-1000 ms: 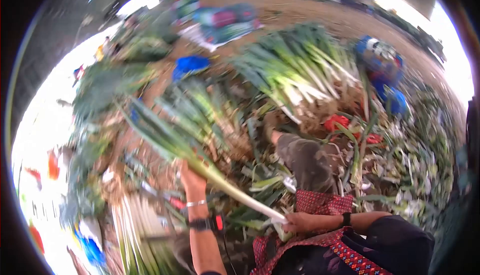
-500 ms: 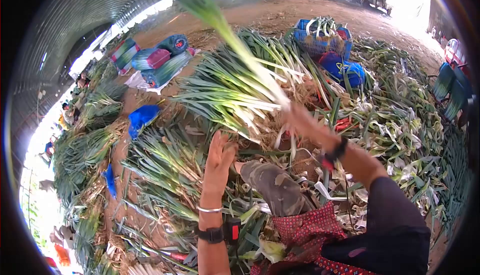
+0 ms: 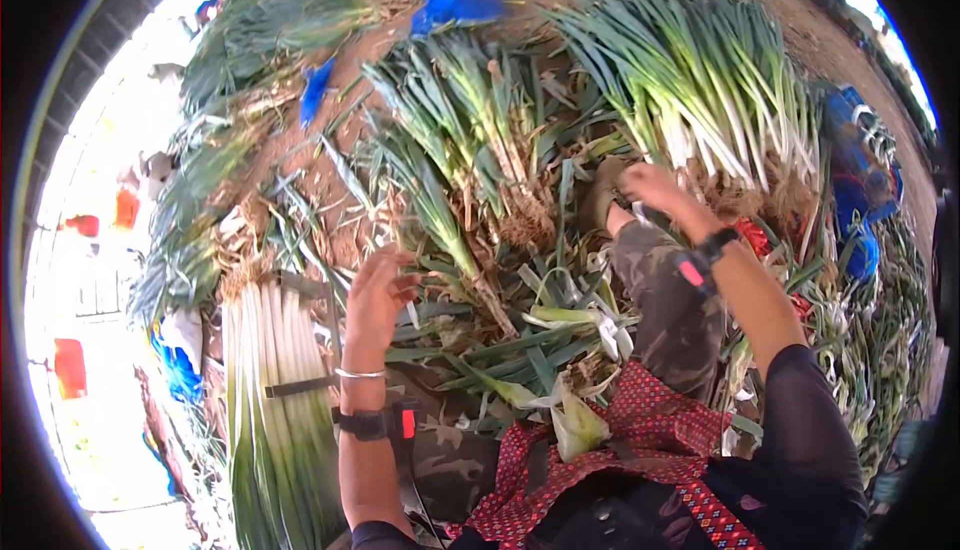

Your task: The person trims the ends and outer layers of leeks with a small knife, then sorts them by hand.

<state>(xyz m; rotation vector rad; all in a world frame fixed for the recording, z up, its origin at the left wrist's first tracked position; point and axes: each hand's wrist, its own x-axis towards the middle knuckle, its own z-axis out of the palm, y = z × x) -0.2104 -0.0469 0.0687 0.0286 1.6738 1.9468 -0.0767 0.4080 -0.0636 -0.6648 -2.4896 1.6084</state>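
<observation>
My left hand (image 3: 380, 295) is raised in the middle left, palm inward, with bent fingers apart and nothing in them. Just left of it lies a bundle of trimmed leeks (image 3: 262, 340), white shanks upward in the view, with a dark strap across it. My right hand (image 3: 652, 188) is over my shoe, its fingers curled, and no leek shows in it. Past that hand lies a broad pile of leeks (image 3: 715, 115), roots toward me. A smaller heap of untrimmed leeks (image 3: 470, 120) is between the two hands, farther out.
Leaf scraps (image 3: 540, 350) cover the ground around my legs. Blue plastic (image 3: 455, 10) lies beyond the smaller heap. More leeks (image 3: 250, 60) are stacked at the far left. A blue bundle (image 3: 858, 230) and discarded leaves (image 3: 870, 350) lie at the right.
The view has turned down and left, bringing the strapped bundle into sight. The leek my right hand was swinging is out of it, and that hand is now near my shoe.
</observation>
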